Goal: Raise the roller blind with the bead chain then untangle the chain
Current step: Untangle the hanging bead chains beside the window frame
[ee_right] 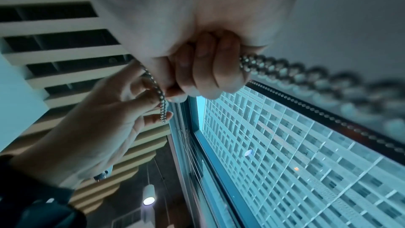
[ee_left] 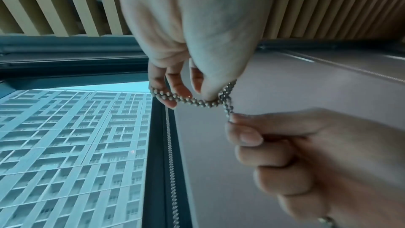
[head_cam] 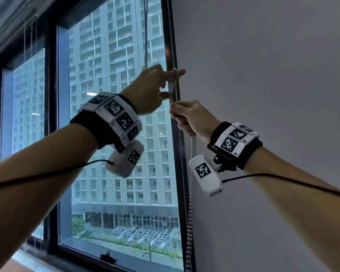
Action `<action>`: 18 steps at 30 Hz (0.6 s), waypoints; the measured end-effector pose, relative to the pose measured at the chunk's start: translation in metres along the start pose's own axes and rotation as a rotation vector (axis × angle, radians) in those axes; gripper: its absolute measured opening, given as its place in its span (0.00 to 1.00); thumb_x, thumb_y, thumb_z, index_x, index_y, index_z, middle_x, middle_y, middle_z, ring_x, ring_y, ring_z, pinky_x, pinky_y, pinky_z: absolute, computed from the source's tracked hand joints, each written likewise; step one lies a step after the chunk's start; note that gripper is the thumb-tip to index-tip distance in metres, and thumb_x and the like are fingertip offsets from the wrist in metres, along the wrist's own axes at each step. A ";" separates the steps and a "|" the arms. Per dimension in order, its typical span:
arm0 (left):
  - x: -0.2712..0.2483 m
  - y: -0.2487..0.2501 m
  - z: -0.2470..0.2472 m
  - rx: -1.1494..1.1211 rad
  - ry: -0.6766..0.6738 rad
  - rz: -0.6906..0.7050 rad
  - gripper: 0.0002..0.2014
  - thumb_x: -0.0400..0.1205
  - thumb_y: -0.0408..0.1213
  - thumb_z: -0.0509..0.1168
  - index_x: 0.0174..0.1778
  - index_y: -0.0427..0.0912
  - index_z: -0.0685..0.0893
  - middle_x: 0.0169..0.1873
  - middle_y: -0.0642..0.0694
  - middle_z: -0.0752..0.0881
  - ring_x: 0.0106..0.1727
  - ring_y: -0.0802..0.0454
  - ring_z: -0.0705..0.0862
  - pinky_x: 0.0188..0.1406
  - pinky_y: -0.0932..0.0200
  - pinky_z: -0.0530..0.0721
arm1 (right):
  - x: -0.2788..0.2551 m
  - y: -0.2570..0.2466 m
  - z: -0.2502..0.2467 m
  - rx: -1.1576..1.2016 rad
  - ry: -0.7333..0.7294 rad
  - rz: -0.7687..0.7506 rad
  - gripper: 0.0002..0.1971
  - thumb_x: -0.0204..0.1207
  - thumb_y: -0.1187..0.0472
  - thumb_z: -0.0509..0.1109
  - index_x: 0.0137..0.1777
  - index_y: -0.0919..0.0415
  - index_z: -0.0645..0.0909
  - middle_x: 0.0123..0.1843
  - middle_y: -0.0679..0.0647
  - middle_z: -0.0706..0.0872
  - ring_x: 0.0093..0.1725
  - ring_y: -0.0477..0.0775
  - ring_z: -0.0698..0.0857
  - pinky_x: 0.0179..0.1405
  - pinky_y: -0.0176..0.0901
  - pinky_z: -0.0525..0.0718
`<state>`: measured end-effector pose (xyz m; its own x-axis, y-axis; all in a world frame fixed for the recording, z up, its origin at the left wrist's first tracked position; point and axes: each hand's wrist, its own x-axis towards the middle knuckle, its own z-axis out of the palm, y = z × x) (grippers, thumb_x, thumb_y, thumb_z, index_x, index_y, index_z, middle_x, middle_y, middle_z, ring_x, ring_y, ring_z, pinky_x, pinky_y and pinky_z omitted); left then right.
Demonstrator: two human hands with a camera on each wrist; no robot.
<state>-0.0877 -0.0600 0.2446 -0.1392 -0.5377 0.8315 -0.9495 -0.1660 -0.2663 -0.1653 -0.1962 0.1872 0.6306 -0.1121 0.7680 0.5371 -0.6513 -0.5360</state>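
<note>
A metal bead chain (head_cam: 193, 146) hangs beside the right edge of the window frame (head_cam: 182, 173), and its strands are twisted together below my hands. My left hand (head_cam: 166, 81) is raised and pinches a loop of the chain (ee_left: 190, 100) between thumb and fingers. Just beneath it, my right hand (head_cam: 186, 114) is closed in a fist round the chain (ee_right: 274, 66). The left wrist view has the left hand (ee_left: 197, 84) above the right hand (ee_left: 274, 145). No blind covers the window glass (head_cam: 116, 134). A grey roll (head_cam: 6, 14) runs along the top left.
A plain grey wall (head_cam: 263, 75) fills the right side. A small black latch (head_cam: 108, 256) sits on the lower frame. Thin cords (head_cam: 30, 46) hang at the left pane. Overhead is a slatted ceiling (ee_left: 65, 3) with a pendant lamp (ee_right: 149, 195).
</note>
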 end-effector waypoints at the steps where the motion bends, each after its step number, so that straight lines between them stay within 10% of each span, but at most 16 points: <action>1: -0.001 -0.004 0.006 0.071 -0.036 0.005 0.30 0.80 0.28 0.64 0.77 0.53 0.67 0.53 0.44 0.77 0.48 0.50 0.77 0.49 0.62 0.76 | -0.002 0.002 0.000 -0.033 -0.017 0.006 0.17 0.87 0.58 0.56 0.35 0.60 0.73 0.22 0.50 0.65 0.17 0.49 0.59 0.12 0.34 0.58; 4: -0.003 -0.012 0.015 0.133 -0.119 0.010 0.28 0.83 0.33 0.60 0.78 0.56 0.63 0.52 0.38 0.79 0.46 0.44 0.79 0.51 0.48 0.81 | -0.005 0.009 0.000 -0.103 -0.056 0.039 0.17 0.87 0.57 0.57 0.36 0.60 0.73 0.22 0.50 0.65 0.17 0.49 0.60 0.11 0.36 0.59; 12: -0.002 -0.010 0.011 0.181 -0.058 0.057 0.16 0.78 0.37 0.65 0.62 0.47 0.84 0.52 0.43 0.89 0.55 0.48 0.85 0.59 0.50 0.81 | -0.012 0.010 -0.004 -0.407 -0.072 -0.010 0.18 0.86 0.58 0.57 0.35 0.64 0.74 0.22 0.48 0.67 0.16 0.41 0.63 0.19 0.32 0.64; 15: 0.001 -0.001 0.011 0.044 -0.037 0.085 0.16 0.80 0.33 0.60 0.63 0.46 0.83 0.56 0.53 0.87 0.35 0.76 0.84 0.48 0.67 0.82 | -0.007 0.015 -0.006 -0.492 0.016 0.004 0.19 0.86 0.57 0.57 0.32 0.59 0.73 0.21 0.46 0.69 0.18 0.42 0.65 0.27 0.38 0.66; 18: 0.008 0.008 0.009 -0.063 -0.075 0.080 0.16 0.83 0.36 0.60 0.66 0.51 0.81 0.60 0.52 0.86 0.22 0.68 0.84 0.55 0.57 0.84 | 0.003 0.015 -0.001 -0.515 0.050 0.032 0.19 0.86 0.57 0.56 0.31 0.58 0.72 0.25 0.49 0.71 0.23 0.46 0.68 0.30 0.41 0.67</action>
<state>-0.0942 -0.0728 0.2450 -0.1960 -0.6076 0.7697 -0.9524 -0.0689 -0.2969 -0.1563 -0.2073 0.1820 0.6076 -0.1658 0.7767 0.1642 -0.9306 -0.3271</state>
